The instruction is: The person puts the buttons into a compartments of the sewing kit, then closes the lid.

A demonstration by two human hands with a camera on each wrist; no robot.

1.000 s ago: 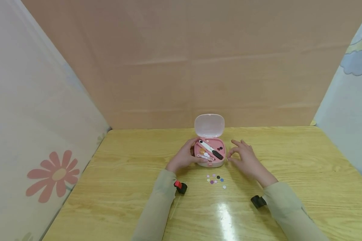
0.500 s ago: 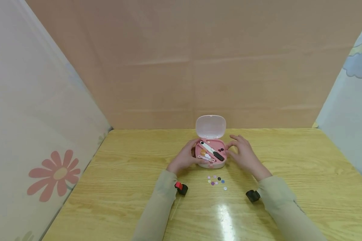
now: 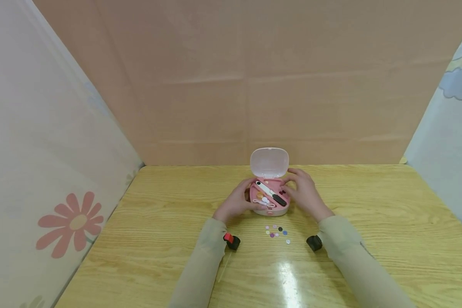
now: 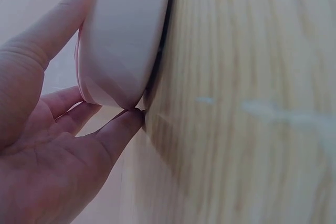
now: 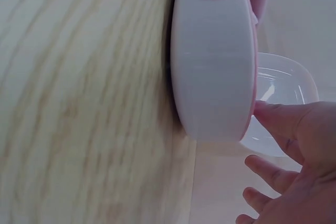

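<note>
A small pink-and-white sewing box (image 3: 270, 212) stands on the table with its translucent lid (image 3: 269, 162) raised. My left hand (image 3: 236, 202) grips its left side, thumb at the front, fingers round the side; the left wrist view shows fingertips against its wall. My right hand (image 3: 306, 194) reaches over the right rim, thumb and index finger together inside the right compartment. They seem to pinch a small button, mostly hidden by the fingers. Dark buttons (image 3: 283, 192) lie there. A white tool with a black end (image 3: 271, 193) lies diagonally across the tray, beside a white looped piece (image 3: 264, 203).
Several loose buttons (image 3: 276, 234) in pink, white, black, blue and purple lie in front of the box on the wooden table (image 3: 146, 239). A tan backdrop (image 3: 188, 107) rises behind the table, with patterned cloth panels (image 3: 77, 162) at either side.
My right hand has moved left from beside the box, over its rim and into the right compartment. The left hand keeps its grip on the box.
</note>
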